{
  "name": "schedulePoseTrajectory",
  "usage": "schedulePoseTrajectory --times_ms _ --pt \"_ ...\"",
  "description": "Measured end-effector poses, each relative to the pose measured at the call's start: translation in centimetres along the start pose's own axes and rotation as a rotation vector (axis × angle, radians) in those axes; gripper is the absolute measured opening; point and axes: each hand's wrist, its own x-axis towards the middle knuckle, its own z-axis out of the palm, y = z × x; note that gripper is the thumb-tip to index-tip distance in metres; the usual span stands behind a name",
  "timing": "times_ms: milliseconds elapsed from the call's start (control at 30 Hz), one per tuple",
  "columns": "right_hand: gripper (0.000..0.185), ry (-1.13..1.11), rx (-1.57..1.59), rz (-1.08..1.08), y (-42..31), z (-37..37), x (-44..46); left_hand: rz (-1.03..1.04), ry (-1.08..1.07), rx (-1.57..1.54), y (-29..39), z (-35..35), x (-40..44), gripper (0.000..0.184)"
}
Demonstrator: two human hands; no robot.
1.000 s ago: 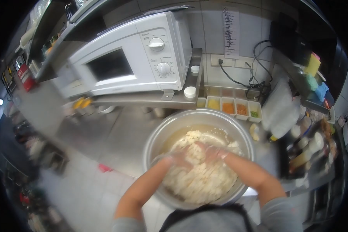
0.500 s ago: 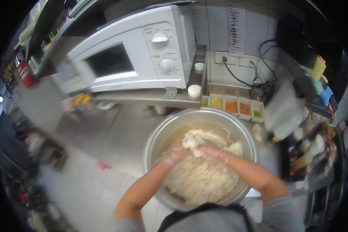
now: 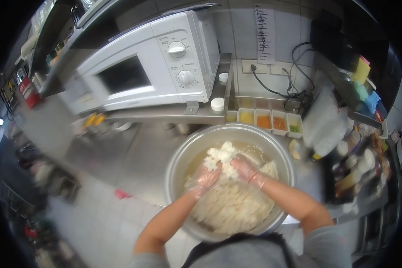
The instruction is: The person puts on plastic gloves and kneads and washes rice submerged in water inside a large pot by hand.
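A large round metal bowl [image 3: 174, 166] stands on the steel counter in front of me, with white rice [image 3: 232, 207] covering much of its bottom. Inside it, my left hand [image 3: 207, 176] and my right hand [image 3: 244, 168], both in clear plastic gloves, are closed around the two sides of a clump of rice [image 3: 222, 154]. The clump sits toward the far side of the bowl, and some rice shows between the hands. The fingertips are partly hidden in the rice.
Behind the bowl are small containers of chopped ingredients [image 3: 263, 120]. A white microwave [image 3: 152, 62] rests on a shelf at the back left, with white-lidded jars [image 3: 217, 104] beside it. At right are a plastic bag [image 3: 326, 125] and a dark tray of bottles [image 3: 348, 178].
Both hands have lifted a clump of rice toward the far side of the bowl and now show more clearly. The camera view has shifted slightly.
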Motion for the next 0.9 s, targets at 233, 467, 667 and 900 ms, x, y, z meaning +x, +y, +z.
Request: schedulePoseTrajectory --times_ms 233,467,667,900 --pt "0.125 -0.435 -0.851 0.402 -9.6 0.4 -6.5 -0.288 -0.615 -0.497 -1.1 -6.3 -1.2 0.073" --pt "0.136 -0.563 -1.48 0.245 -3.9 0.1 -11.9 -0.304 -1.093 -0.261 4.2 -9.1 -3.5 0.133" --pt "0.135 -0.507 -0.868 0.212 0.2 1.8 -10.8 -0.459 -0.952 -0.534 5.9 -6.6 -5.4 0.136" --pt "0.115 -0.315 -0.411 0.362 -4.8 4.0 -9.6 -0.599 -0.631 -0.957 6.1 -9.2 -4.8 0.101"
